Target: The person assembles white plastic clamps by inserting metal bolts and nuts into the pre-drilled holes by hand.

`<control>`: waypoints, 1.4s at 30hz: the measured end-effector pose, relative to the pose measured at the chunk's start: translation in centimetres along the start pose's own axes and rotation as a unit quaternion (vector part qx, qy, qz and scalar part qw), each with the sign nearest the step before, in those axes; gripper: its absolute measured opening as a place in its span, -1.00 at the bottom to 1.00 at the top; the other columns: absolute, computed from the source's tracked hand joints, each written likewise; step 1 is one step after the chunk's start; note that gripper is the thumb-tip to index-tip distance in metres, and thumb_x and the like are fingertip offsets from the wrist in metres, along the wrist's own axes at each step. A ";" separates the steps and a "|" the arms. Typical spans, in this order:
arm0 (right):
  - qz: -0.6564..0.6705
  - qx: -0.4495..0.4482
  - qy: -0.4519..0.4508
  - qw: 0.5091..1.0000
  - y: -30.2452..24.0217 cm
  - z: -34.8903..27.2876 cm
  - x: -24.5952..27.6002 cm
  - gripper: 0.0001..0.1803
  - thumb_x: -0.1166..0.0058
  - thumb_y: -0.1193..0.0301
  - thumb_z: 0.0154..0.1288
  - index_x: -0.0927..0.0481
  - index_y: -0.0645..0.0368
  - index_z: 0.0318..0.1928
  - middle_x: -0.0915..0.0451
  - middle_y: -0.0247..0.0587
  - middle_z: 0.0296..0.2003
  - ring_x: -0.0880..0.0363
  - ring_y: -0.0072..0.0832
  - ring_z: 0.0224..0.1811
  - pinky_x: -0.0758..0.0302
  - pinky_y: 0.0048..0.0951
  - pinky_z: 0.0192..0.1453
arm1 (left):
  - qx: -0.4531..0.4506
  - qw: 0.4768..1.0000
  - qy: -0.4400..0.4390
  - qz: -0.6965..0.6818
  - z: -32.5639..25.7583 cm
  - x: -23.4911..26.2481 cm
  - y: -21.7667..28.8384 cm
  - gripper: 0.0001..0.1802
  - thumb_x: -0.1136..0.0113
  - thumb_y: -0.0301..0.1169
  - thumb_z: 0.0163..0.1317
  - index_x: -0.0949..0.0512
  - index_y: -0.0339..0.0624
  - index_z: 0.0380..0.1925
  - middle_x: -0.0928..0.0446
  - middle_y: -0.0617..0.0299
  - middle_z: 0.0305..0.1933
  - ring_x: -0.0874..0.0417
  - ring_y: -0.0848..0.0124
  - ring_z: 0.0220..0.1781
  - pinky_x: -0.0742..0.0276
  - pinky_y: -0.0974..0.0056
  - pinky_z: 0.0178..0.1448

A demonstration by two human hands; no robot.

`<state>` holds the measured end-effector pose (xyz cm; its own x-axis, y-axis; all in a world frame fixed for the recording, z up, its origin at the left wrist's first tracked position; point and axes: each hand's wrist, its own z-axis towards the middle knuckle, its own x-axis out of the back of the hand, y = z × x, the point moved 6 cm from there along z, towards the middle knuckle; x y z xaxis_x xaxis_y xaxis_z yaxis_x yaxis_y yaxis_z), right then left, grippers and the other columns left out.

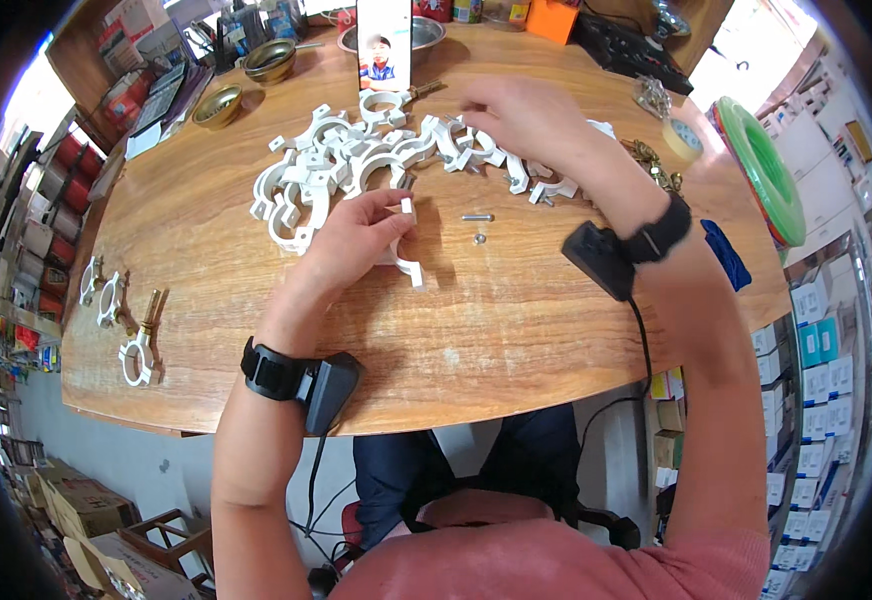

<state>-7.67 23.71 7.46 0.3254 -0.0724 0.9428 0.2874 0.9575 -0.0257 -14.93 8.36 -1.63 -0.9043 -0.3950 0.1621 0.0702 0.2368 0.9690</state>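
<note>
My left hand (361, 235) is closed round a white half-ring pipe clamp piece (411, 272), which it holds low over the wooden table. Reaching past the far side of a pile of white clamp pieces (306, 165), my right hand (521, 118) has its fingers curled down and pressed together; what they pinch, if anything, is hidden. More white half-rings (476, 150) lie just beneath and beside those fingers. Between my hands, a short metal bolt (477, 217) and a small nut (480, 239) rest on the wood.
Ring clamps (138, 358) with brass bolts lie at the left. A phone (384, 45) stands upright at the back near brass bowls (218, 107). Right of the pile are brass parts (651, 165), a tape roll (683, 140) and a green coil (759, 170). Cables hang from my wrist devices (601, 260).
</note>
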 end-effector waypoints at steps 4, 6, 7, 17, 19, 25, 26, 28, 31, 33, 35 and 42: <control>0.002 -0.042 -0.069 0.997 1.9 -3.7 0.8 -0.80 -0.01 0.27 0.07 -0.55 0.06 -0.32 -0.56 -0.27 -0.43 -0.52 -0.30 -0.35 -0.41 -0.30 -0.32 | -0.023 0.999 -0.019 0.015 0.3 -0.5 0.1 -0.67 -0.03 -0.40 0.16 -0.41 -0.36 -0.10 -0.53 0.22 -0.42 -0.50 0.55 -0.43 -0.44 0.48 -0.35; 0.004 -0.070 -0.116 0.991 2.8 -5.3 0.1 -0.80 -0.03 0.27 0.06 -0.56 0.07 -0.33 -0.56 -0.27 -0.42 -0.52 -0.30 -0.36 -0.41 -0.30 -0.31 | -0.030 0.998 -0.013 0.045 0.5 -0.4 0.3 -0.68 -0.03 -0.38 0.16 -0.43 -0.36 -0.13 -0.54 0.22 -0.46 -0.50 0.57 -0.45 -0.42 0.48 -0.38; 0.016 -0.071 -0.137 0.988 3.2 -6.0 -0.7 -0.80 -0.01 0.27 0.06 -0.56 0.07 -0.33 -0.56 -0.23 -0.41 -0.52 -0.28 -0.33 -0.42 -0.29 -0.29 | -0.028 0.999 -0.014 0.045 0.6 -0.5 0.0 -0.68 -0.03 -0.38 0.16 -0.43 -0.36 -0.13 -0.54 0.22 -0.46 -0.50 0.57 -0.45 -0.42 0.48 -0.38; -0.020 -0.090 -0.119 0.989 2.8 -6.7 -3.9 -0.78 -0.04 0.28 0.05 -0.55 0.06 -0.28 -0.57 -0.18 -0.43 -0.53 -0.28 -0.31 -0.44 -0.30 -0.27 | -0.082 0.980 0.088 0.158 0.8 0.8 0.1 -0.65 -0.12 -0.44 0.09 -0.45 -0.20 -0.07 -0.51 0.31 -0.43 -0.44 0.62 -0.43 -0.41 0.51 -0.34; 0.001 -0.086 -0.112 0.990 2.8 -6.4 -3.7 -0.80 -0.03 0.30 0.05 -0.55 0.07 -0.30 -0.57 -0.19 -0.43 -0.54 -0.27 -0.35 -0.44 -0.30 -0.29 | -0.102 0.977 0.100 0.156 0.6 0.8 0.4 -0.63 -0.14 -0.38 0.04 -0.46 -0.23 -0.10 -0.52 0.17 -0.44 -0.49 0.46 -0.46 -0.44 0.38 -0.32; 0.362 -0.186 0.072 0.911 5.5 -6.8 -2.4 -0.83 -0.04 0.37 0.11 -0.51 0.23 -0.36 -0.52 -0.29 -0.58 -0.47 -0.55 -0.56 -0.39 -0.53 -0.49 | -0.139 0.965 0.149 0.166 -0.6 1.0 2.4 -0.65 -0.14 -0.40 0.08 -0.46 -0.24 -0.10 -0.52 0.25 -0.33 -0.50 0.53 -0.28 -0.46 0.43 -0.20; 0.453 -0.227 0.040 0.861 5.2 -6.8 -2.1 -0.82 -0.07 0.41 0.11 -0.50 0.30 -0.35 -0.47 -0.34 -0.61 -0.39 -0.69 -0.59 -0.33 -0.64 -0.55 | -0.185 0.959 0.152 0.151 -0.8 1.2 2.9 -0.65 -0.15 -0.40 0.08 -0.45 -0.27 -0.10 -0.51 0.19 -0.21 -0.51 0.49 -0.17 -0.45 0.40 -0.09; 0.505 -0.237 0.056 0.828 4.1 -6.9 -0.1 -0.83 -0.05 0.41 0.12 -0.49 0.30 -0.37 -0.46 -0.34 -0.62 -0.39 -0.68 -0.61 -0.32 -0.64 -0.56 | -0.252 0.952 0.145 0.100 -1.2 0.6 4.1 -0.64 -0.16 -0.42 0.05 -0.46 -0.26 -0.11 -0.50 0.15 -0.18 -0.51 0.44 -0.13 -0.44 0.38 -0.07; 0.629 -0.243 0.066 0.736 2.0 -7.1 1.1 -0.84 -0.01 0.42 0.15 -0.48 0.30 -0.37 -0.45 -0.30 -0.59 -0.38 -0.64 -0.64 -0.33 -0.62 -0.58 | -0.344 0.929 0.119 0.070 -2.9 0.1 6.1 -0.57 -0.19 -0.45 0.02 -0.42 -0.21 -0.05 -0.47 0.11 -0.07 -0.48 0.35 -0.02 -0.38 0.30 0.03; 0.757 -0.185 0.038 0.626 -0.3 -7.1 1.0 -0.83 0.04 0.40 0.19 -0.45 0.29 -0.33 -0.47 -0.26 -0.54 -0.40 -0.61 -0.62 -0.35 -0.61 -0.56 | -0.422 0.891 0.132 0.099 -4.1 -0.6 7.4 -0.46 -0.22 -0.43 -0.01 -0.34 -0.20 0.04 -0.42 0.11 0.01 -0.45 0.30 0.03 -0.36 0.27 0.06; 0.800 -0.185 -0.001 0.571 -3.2 -7.2 0.1 -0.83 0.07 0.40 0.21 -0.44 0.28 -0.31 -0.48 -0.25 -0.52 -0.41 -0.61 -0.61 -0.36 -0.61 -0.55 | -0.441 0.882 0.132 0.102 -4.8 -0.7 7.6 -0.43 -0.23 -0.41 -0.02 -0.32 -0.21 0.06 -0.40 0.10 0.04 -0.44 0.28 0.04 -0.36 0.26 0.06; 0.881 -0.193 -0.014 0.431 -5.9 -8.2 -0.8 -0.84 0.12 0.38 0.26 -0.43 0.23 -0.30 -0.46 -0.31 -0.54 -0.36 -0.63 -0.62 -0.32 -0.64 -0.55 | -0.456 0.879 0.076 0.120 -5.0 -2.1 7.7 -0.37 -0.23 -0.42 -0.03 -0.28 -0.14 0.10 -0.43 0.07 -0.04 -0.49 0.26 -0.12 -0.42 0.30 -0.06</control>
<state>-2.24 15.82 4.10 0.3359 0.6815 -0.6502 -0.2525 -0.5999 -0.7592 -10.41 6.58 6.47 -0.7555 -0.5607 0.3389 0.6222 -0.4522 0.6390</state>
